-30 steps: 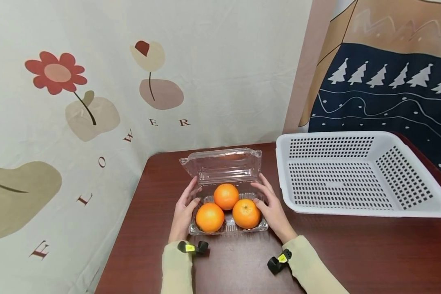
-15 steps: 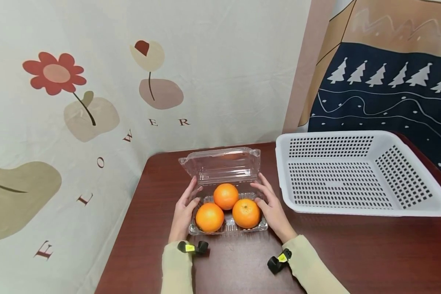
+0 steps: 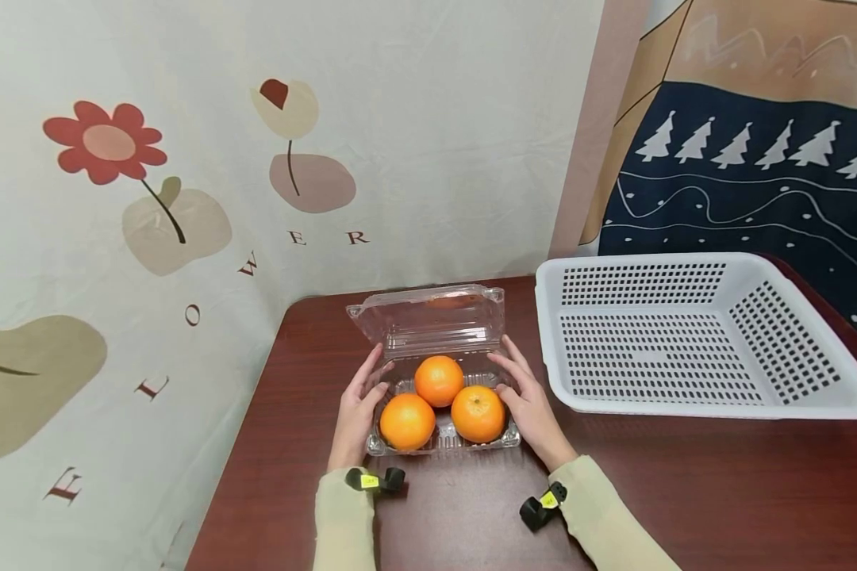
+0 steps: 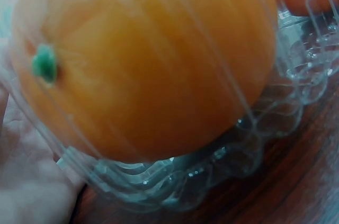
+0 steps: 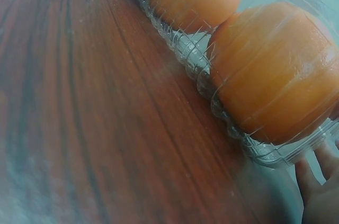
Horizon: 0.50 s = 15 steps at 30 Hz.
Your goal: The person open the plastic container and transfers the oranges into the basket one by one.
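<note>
A clear plastic clamshell box (image 3: 446,440) stands on the table with its lid (image 3: 436,321) tilted up at the back. Three oranges lie in its base: a left orange (image 3: 408,422), a right orange (image 3: 478,414) and one farther back (image 3: 439,381). My left hand (image 3: 358,416) grips the box's left side, thumb at the rim and fingers along the outer wall. Gripping the opposite side the same way is my right hand (image 3: 532,408). Through the clear wall, the left wrist view shows an orange (image 4: 153,70) with a green stem end.
A white perforated plastic basket (image 3: 564,388) sits to the right of the box on the dark red wooden table (image 3: 278,492). Behind the table hangs a pale cloth (image 3: 428,119) with printed flowers, and a dark tree-patterned cloth (image 3: 750,190) hangs at the right.
</note>
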{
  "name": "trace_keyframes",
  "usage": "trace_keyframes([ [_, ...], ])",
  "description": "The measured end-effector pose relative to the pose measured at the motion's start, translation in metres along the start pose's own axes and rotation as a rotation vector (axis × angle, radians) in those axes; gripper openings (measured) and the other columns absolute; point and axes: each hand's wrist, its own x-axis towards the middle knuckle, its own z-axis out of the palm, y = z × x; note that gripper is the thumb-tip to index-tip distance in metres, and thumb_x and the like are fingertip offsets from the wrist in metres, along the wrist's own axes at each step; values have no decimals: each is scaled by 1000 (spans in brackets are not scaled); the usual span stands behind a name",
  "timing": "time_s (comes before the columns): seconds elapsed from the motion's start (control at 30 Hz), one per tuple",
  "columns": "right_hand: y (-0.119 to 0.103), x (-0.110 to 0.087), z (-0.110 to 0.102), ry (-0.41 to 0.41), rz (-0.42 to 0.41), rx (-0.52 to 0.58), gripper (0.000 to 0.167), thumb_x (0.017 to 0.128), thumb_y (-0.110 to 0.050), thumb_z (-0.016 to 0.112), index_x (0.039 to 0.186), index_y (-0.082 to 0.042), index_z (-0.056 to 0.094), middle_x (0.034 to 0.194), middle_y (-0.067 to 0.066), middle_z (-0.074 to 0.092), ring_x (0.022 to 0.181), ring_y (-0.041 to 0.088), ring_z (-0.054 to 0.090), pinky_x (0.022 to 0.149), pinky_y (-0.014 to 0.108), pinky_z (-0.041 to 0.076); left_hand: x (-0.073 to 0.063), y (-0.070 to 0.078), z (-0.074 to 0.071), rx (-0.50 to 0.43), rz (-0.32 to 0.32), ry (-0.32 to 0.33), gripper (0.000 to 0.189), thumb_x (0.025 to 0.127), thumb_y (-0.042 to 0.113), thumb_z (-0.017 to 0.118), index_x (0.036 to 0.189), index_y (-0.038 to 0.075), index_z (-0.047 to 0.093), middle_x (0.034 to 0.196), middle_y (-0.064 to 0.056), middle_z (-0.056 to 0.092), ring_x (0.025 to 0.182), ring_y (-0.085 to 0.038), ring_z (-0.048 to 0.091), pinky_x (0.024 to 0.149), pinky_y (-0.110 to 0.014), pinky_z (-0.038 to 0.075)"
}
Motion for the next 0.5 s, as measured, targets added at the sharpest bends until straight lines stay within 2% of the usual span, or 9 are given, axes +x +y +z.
trace_keyframes([
  [0.23,-1,0,0,-13,-22,28,48,79,17,42,126,8,44,147,13,15,129,34,24,94,54,30,-1,0,0,9,-13,9,53,89,-4,42,139,15,34,135,-13,40,123,-26,38,94,-31,37],
  [0.5,0,0,0,-16,0,30,53,76,18,41,127,4,44,147,11,15,129,33,24,91,55,33,-1,1,0,10,-16,6,53,89,-4,41,138,16,35,136,-9,40,123,-25,38,92,-24,38],
])
